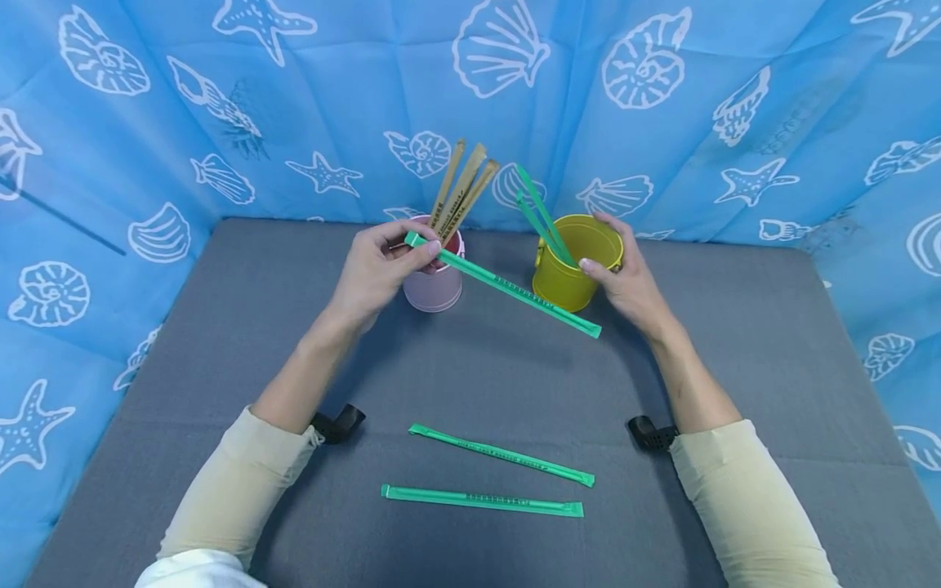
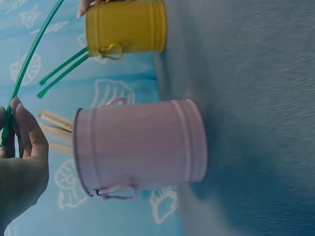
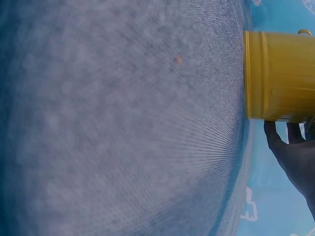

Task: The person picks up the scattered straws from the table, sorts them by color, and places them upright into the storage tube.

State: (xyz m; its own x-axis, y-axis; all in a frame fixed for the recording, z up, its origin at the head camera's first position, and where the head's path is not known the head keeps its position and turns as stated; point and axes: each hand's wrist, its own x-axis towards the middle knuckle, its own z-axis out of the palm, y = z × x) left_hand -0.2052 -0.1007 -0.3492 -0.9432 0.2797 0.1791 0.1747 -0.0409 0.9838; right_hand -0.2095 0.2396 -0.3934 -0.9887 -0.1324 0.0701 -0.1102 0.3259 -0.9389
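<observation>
My left hand (image 1: pixel 371 273) pinches one end of a green wrapped straw (image 1: pixel 515 290) with printed lettering. The straw slants down to the right, its far end overlapping the front of the yellow bucket (image 1: pixel 560 286) in the head view. Behind that hand stands a pink bucket (image 2: pixel 138 145) with several brown wrapped sticks (image 1: pixel 463 188) rising from it. My right hand (image 1: pixel 634 282) holds the yellow bucket by its right side, thumb at the rim. Two green straws (image 1: pixel 544 216) lean out of this bucket to the left. Its upright wall also shows in the right wrist view.
Two more green wrapped straws (image 1: pixel 501 455) lie roughly parallel on the grey tabletop (image 1: pixel 294 506), nearer the body. A blue curtain (image 1: pixel 367 98) with white shell prints hangs behind the table and along both sides.
</observation>
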